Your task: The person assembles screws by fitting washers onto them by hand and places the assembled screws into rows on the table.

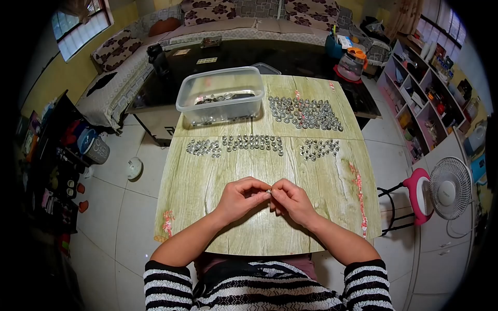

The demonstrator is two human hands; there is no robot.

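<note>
Our left grip (240, 198) and right grip (292, 199) pinch nearly closed on a part (269, 191) between them; if our fingertips slip, the tiny part could drop to the desk (254, 239) just below.

At six o'clock the person is wearing a black-and-white striped top (270, 293), its white bands showing a bumpy, textured weave. The left sleeve (167, 285), towards seven o'clock, and the right sleeve (367, 285), towards five o'clock, are carrying crosswise stripes and ending near the elbows in dark edges. The left hand (238, 201) and right hand (293, 202) are showing bare. Dull mauve-pink clothing (306, 263) is peeking out at the lap.
</note>
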